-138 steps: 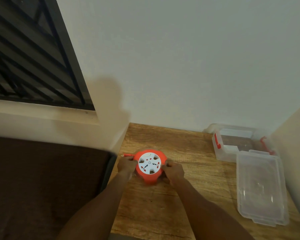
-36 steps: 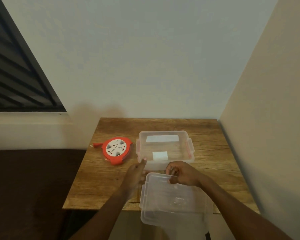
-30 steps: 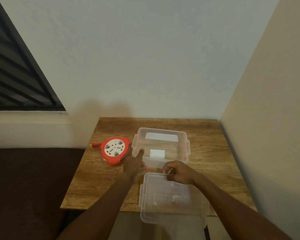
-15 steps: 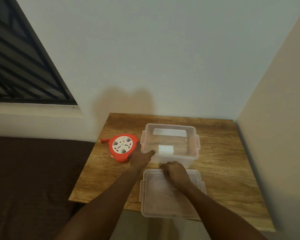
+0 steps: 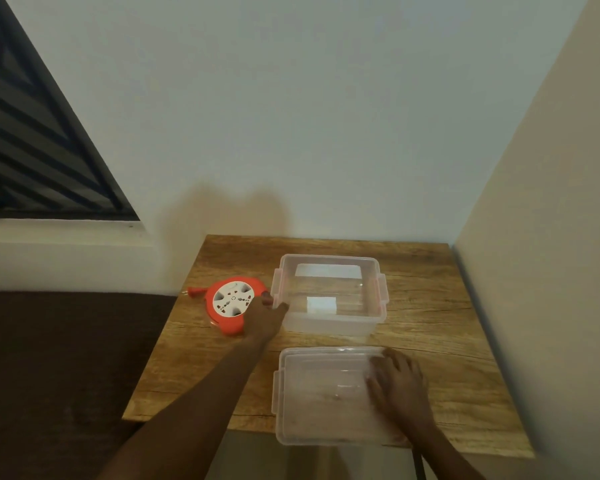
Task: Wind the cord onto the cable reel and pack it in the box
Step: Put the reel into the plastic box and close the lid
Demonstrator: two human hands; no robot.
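The orange cable reel (image 5: pixel 230 303) with a white socket face lies flat on the left of the wooden table (image 5: pixel 426 317), its orange plug tip (image 5: pixel 192 292) poking out to the left. A clear plastic box (image 5: pixel 328 294) stands open to its right. My left hand (image 5: pixel 265 317) rests between reel and box, fingers touching the reel's right edge and the box's left wall; its grip is unclear. The clear lid (image 5: pixel 326 393) lies flat at the table's front edge. My right hand (image 5: pixel 395 379) lies flat on the lid's right side, fingers spread.
A white wall runs behind the table and a beige wall closes the right side. A dark brown surface (image 5: pixel 56 368) sits left of the table. A dark barred window (image 5: pixel 21 140) is at upper left. The lid overhangs the table's front edge slightly.
The box and lid were brought to the table's middle. Over the last half second my right hand slid to the lid's right side and my left hand reached toward the reel.
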